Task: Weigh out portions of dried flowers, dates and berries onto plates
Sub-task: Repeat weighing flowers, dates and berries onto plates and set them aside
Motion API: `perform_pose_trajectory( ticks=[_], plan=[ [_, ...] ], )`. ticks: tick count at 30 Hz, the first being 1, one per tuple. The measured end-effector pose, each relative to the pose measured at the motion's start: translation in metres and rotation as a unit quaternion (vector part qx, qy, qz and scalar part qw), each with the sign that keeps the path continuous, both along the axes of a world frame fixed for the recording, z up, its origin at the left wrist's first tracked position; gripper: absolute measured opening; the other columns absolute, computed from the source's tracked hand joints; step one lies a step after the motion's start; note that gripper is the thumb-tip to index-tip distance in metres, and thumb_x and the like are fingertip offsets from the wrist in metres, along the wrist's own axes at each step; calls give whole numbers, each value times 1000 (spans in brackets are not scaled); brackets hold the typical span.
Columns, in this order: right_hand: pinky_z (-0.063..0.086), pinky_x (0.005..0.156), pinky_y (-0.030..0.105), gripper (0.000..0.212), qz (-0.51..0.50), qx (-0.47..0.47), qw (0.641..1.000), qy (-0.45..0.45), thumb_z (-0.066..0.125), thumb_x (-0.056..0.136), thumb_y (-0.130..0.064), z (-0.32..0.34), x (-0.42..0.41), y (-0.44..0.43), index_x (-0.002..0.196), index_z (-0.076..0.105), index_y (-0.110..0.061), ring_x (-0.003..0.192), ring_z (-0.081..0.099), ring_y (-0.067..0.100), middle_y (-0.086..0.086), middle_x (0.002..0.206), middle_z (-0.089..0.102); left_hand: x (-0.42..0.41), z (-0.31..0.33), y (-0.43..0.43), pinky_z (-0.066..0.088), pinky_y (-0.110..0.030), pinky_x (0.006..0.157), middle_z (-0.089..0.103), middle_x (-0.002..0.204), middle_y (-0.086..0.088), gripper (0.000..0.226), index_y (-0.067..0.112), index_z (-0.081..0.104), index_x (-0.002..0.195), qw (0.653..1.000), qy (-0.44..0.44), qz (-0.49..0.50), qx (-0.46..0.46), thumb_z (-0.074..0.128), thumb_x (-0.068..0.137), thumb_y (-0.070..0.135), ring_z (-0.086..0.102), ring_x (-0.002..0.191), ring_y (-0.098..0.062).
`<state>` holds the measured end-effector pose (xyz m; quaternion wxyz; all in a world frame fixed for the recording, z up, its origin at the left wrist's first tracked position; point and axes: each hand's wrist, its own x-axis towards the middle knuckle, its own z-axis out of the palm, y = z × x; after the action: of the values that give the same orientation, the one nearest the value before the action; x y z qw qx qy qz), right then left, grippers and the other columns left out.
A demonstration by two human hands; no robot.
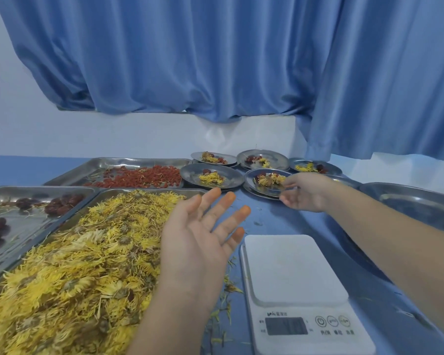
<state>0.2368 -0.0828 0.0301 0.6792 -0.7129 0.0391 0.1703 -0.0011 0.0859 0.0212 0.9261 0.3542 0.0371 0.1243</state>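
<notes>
My left hand [203,234] hovers palm up with fingers spread, holding nothing, over the right edge of a metal tray [108,194] heaped with yellow dried flowers [87,254]. My right hand [305,192] pinches the near rim of a small steel plate [251,179] that carries flowers and a date; this plate sits on another plate. Several filled small plates stand around it, such as the small plate [231,179] to its left. A tray of red berries [141,176] lies at the back left. Dark dates [62,203] lie in a tray at far left. The white scale [295,272] is bare.
A large steel basin [415,198] sits at the right edge under my right forearm. Loose petals [228,283] are scattered on the blue table between the flower tray and the scale. A blue curtain [215,60] hangs behind the table.
</notes>
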Motion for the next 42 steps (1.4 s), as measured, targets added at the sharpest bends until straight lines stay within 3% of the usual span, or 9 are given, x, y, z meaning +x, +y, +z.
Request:
perform_pose_trajectory(
  ticks=[8, 11, 14, 22, 28, 32, 34, 39, 42],
  plan=[
    [53, 58, 26, 4, 31, -192, 959, -205, 62, 81, -14, 34, -75, -44, 83, 64, -12, 64, 65, 17, 3, 71, 64, 2, -6, -12, 48, -43, 85, 73, 112, -8, 35, 13, 63, 118, 996, 17, -30, 80, 48, 93, 32, 71, 99, -32],
    [51, 58, 26, 4, 14, -246, 916, -315, 62, 82, -16, 46, -102, -78, 79, 65, -14, 62, 63, 11, -2, 67, 65, 3, -7, -16, 48, -47, 90, 73, 114, -10, 36, 12, 62, 120, 995, 16, -35, 91, 47, 94, 31, 71, 101, -34],
    [46, 65, 23, 5, 0, -372, 834, -408, 62, 83, -21, 59, -120, -113, 82, 67, -21, 66, 60, 4, -10, 70, 67, 2, -8, -19, 47, -48, 91, 72, 115, -10, 35, 12, 61, 121, 994, 15, -35, 102, 47, 94, 30, 70, 102, -35],
    [47, 88, 31, 23, 167, -645, 685, -294, 56, 84, -44, 54, -138, -183, 98, 68, -30, 94, 60, 13, -10, 100, 67, 3, -10, -21, 46, -48, 95, 72, 113, -14, 34, 10, 63, 116, 993, 20, -31, 113, 46, 94, 29, 70, 101, -37],
    [51, 81, 33, 20, 127, -659, 658, -341, 56, 77, -32, 44, -140, -185, 90, 69, -26, 86, 61, 19, -6, 92, 71, 1, -10, -24, 44, -50, 99, 72, 112, -15, 32, 8, 64, 111, 991, 20, -34, 130, 46, 94, 28, 70, 100, -37],
    [51, 62, 35, 9, 81, -665, 640, -376, 51, 70, -24, 47, -143, -185, 65, 56, -18, 67, 55, 26, 2, 67, 59, 2, -11, -23, 44, -50, 98, 72, 114, -16, 32, 8, 64, 111, 991, 19, -36, 131, 46, 94, 29, 70, 101, -37],
    [47, 57, 33, 13, 50, -681, 614, -396, 49, 72, -21, 49, -145, -185, 59, 46, -20, 67, 54, 26, 0, 67, 55, 2, -12, -21, 46, -49, 96, 71, 114, -16, 31, 8, 64, 110, 991, 19, -36, 129, 46, 94, 29, 70, 101, -38],
    [29, 50, 27, 12, -27, -719, 485, -497, 46, 87, -20, 45, -154, -182, 83, 58, -21, 76, 55, 24, -3, 81, 52, 3, -12, -18, 47, -49, 93, 71, 115, -15, 28, 10, 65, 107, 992, 19, -25, 121, 47, 95, 28, 70, 101, -38],
    [27, 45, 27, 7, -57, -688, 460, -559, 63, 81, -12, 43, -165, -177, 75, 60, -11, 62, 56, 30, 3, 73, 53, 3, -12, -17, 49, -47, 92, 69, 118, -14, 28, 10, 65, 108, 994, 20, -8, 112, 48, 95, 27, 70, 100, -37]
  ],
)
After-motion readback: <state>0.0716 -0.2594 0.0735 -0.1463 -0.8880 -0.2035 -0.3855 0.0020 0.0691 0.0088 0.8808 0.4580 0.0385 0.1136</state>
